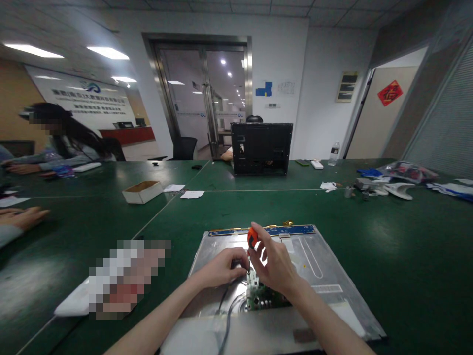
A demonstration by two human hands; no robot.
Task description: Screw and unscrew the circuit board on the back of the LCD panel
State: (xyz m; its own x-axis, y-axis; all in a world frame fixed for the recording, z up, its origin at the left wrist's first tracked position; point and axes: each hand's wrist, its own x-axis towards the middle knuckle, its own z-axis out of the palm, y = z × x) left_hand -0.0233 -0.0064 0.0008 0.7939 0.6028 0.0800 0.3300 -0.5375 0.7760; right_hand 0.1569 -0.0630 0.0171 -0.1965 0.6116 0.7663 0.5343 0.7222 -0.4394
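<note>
In front of me lies the metal back panel (314, 276) of a flat display, with a blue strip board (299, 230) along its far edge. A green circuit board (264, 298) sits near its middle. My right hand (277, 264) is closed around an upright screwdriver (253, 237) with an orange and black handle, its tip down at the board's far left corner. My left hand (223, 268) is curled beside the shaft, fingertips pinched near the tip; what they hold, if anything, is hidden. Dark cables (227, 323) run from the board toward me.
A black monitor housing (261, 148) stands upright farther back. Left are an open shallow box (143, 192) and papers (192, 195). Small parts (364, 185) and a bottle (334, 154) are at right. A person (70, 130) sits far left; another person's hand (25, 217) rests nearer.
</note>
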